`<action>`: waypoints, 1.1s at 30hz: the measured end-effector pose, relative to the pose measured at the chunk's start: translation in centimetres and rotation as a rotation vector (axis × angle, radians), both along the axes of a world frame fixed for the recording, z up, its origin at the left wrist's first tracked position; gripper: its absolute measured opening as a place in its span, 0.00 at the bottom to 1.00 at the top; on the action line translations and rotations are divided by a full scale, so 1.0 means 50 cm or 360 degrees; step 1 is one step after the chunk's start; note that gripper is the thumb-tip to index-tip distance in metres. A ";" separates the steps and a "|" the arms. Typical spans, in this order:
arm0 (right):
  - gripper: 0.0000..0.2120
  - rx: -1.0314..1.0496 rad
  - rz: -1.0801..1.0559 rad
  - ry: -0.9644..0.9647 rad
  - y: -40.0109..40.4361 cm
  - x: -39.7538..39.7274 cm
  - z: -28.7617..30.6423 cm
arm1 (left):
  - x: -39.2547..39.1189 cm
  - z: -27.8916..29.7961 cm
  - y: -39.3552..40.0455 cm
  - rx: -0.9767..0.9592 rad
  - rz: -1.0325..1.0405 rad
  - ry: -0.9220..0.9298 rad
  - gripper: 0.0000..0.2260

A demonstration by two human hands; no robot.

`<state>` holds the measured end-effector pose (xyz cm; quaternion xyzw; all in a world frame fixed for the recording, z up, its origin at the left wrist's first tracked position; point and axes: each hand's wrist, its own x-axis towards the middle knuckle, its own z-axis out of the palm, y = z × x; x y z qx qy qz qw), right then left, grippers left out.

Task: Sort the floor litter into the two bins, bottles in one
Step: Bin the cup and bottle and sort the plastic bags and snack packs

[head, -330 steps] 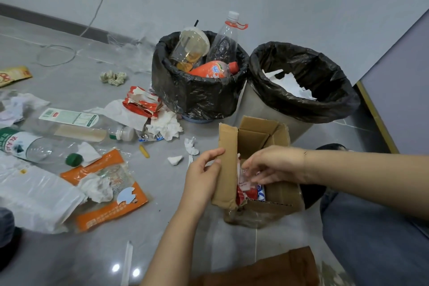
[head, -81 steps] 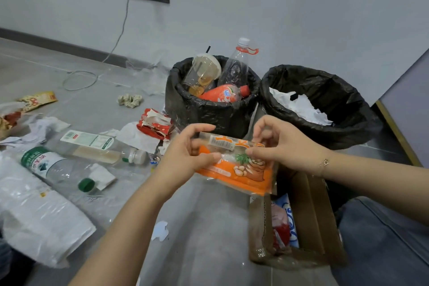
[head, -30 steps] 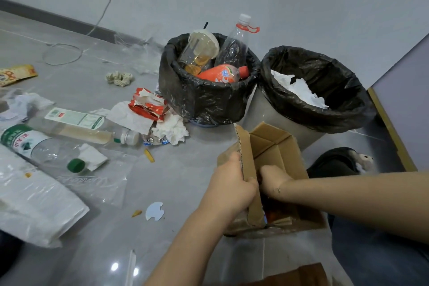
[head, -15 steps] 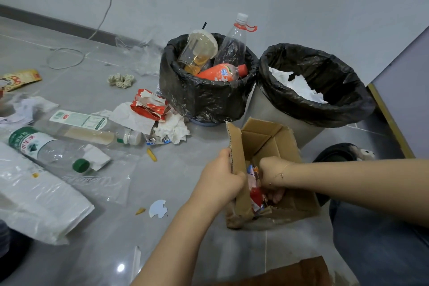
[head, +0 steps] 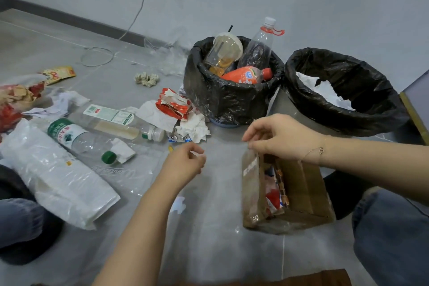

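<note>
Pinching the top edge of the cardboard box (head: pixel 301 193), right hand (head: pixel 282 138) fingers clamped on it; left hand (head: pixel 183 165) hovers free, fingers loosely curled, holding nothing; wrappers sit below the right fingers inside the box; two bottles (head: pixel 111 121) lie left of the left fingers; bottle bin (head: pixel 232 100) beyond; risk: thin flap grip lets box tip, spilling wrappers.

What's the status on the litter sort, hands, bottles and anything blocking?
Left hand empty, fingers loosely curled. Right hand pinching cardboard box top edge. Two bottles on floor, unsorted. Path to bottle bin open.
</note>
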<state>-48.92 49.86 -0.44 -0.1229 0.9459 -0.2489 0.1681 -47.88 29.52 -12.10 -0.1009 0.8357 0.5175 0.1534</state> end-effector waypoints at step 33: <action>0.14 0.0393 0.0606 -0.0359 -0.357 0.004 -0.363 | -0.003 -0.083 -0.261 0.0471 0.0851 0.0105 0.09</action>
